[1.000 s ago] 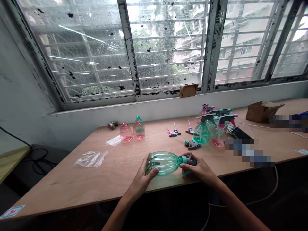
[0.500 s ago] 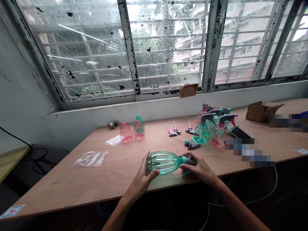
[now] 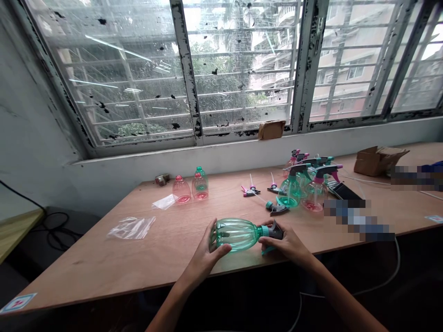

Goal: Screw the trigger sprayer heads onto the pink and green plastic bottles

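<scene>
A clear green spray bottle (image 3: 238, 234) lies sideways in the air over the table's front edge, its base to the left. My left hand (image 3: 208, 253) wraps the base end, thumb along the near side. At the other end, my right hand (image 3: 285, 242) grips the teal collar and dark trigger head (image 3: 274, 230), partly covering it. Beyond the bottle, a loose teal-and-grey spray head (image 3: 277, 208) rests on the table, with two pink-and-grey spray heads (image 3: 251, 191) farther back, their tubes pointing up.
Two pink bottles (image 3: 182, 190) and a green one (image 3: 200, 171) without spray heads stand at the back left. Several assembled spray bottles (image 3: 314, 196) cluster at right beside a dark phone-like object (image 3: 346, 192). Plastic bags (image 3: 133, 228), a cardboard box (image 3: 374, 161) and a tape roll (image 3: 161, 180) also lie there.
Almost nothing differs. Both hands keep their hold on the green spray bottle, and my left thumb has shifted slightly to the right along it.
</scene>
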Demonstrator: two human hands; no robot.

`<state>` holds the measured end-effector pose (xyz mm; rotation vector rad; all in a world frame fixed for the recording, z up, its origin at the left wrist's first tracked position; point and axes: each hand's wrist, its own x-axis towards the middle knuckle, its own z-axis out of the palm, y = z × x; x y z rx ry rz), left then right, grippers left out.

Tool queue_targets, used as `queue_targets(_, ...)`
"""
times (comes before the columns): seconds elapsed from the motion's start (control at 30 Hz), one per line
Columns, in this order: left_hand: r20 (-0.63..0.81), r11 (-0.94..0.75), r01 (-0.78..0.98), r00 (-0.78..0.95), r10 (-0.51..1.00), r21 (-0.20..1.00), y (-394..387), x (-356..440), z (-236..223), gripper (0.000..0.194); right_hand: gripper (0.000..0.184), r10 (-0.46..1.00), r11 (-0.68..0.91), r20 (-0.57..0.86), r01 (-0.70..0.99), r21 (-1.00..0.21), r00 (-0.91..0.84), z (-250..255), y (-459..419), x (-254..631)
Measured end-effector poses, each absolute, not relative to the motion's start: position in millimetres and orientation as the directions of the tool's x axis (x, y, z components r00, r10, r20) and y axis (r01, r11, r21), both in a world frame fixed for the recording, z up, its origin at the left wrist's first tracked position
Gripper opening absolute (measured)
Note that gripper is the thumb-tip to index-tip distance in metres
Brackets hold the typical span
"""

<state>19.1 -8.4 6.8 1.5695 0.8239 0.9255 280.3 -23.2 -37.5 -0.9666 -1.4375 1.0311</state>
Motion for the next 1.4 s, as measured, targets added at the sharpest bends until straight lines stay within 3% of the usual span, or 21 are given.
queue_targets(0.07, 0.137, -0.187, 0.062, 0.467, 0.874, 0.980, -8.3, 19.1, 7.2, 0.086, 0.038, 0.952, 0.291, 0.287, 0.021, -0.957, -0.107, -37.2, -23.5, 280.6)
queue_targets(0.33, 0.204, -0.231, -0.013, 0.518, 0.831, 0.973, -6.4, 17.0, -3.0, 0.101, 0.037, 0.960, 0.259, 0.260, -0.023, -0.966, -0.099, -37.8, -22.8, 281.5)
queue_targets(0.53, 0.172, -0.206, 0.018, 0.483, 0.858, 0.978, -4.9, 17.4, -1.4, 0.079, 0.037, 0.957, 0.269, 0.267, 0.008, -0.963, -0.116, -38.1, -23.0, 282.0)
queue_targets(0.7, 0.289, -0.287, -0.088, 0.524, 0.801, 0.954, -3.1, 17.1, -11.3, 0.091, 0.037, 0.959, 0.262, 0.263, -0.023, -0.965, -0.109, -36.8, -23.6, 282.2)
queue_targets(0.83, 0.217, -0.206, -0.080, 0.516, 0.829, 0.975, -3.9, 15.9, -6.8, 0.106, 0.036, 0.954, 0.277, 0.275, 0.002, -0.961, -0.120, -35.2, -24.1, 281.5)
queue_targets(0.97, 0.160, -0.190, 0.007, 0.507, 0.847, 0.982, -7.7, 16.2, 0.6, 0.089, 0.036, 0.953, 0.283, 0.276, 0.039, -0.958, -0.126, -34.8, -24.8, 281.0)
queue_targets(1.13, 0.258, -0.279, -0.040, 0.525, 0.811, 0.959, -7.3, 16.4, -6.6, 0.095, 0.035, 0.955, 0.269, 0.264, 0.014, -0.963, -0.136, -35.7, -24.6, 281.8)
queue_targets(1.23, 0.232, -0.254, -0.026, 0.506, 0.831, 0.967, -6.3, 16.1, -5.3, 0.098, 0.035, 0.955, 0.268, 0.265, 0.008, -0.963, -0.134, -34.5, -25.5, 281.7)
queue_targets(1.4, 0.194, -0.230, 0.015, 0.485, 0.852, 0.973, -7.5, 17.3, 1.4, 0.087, 0.035, 0.955, 0.269, 0.267, -0.002, -0.963, -0.130, -32.0, -26.3, 280.3)
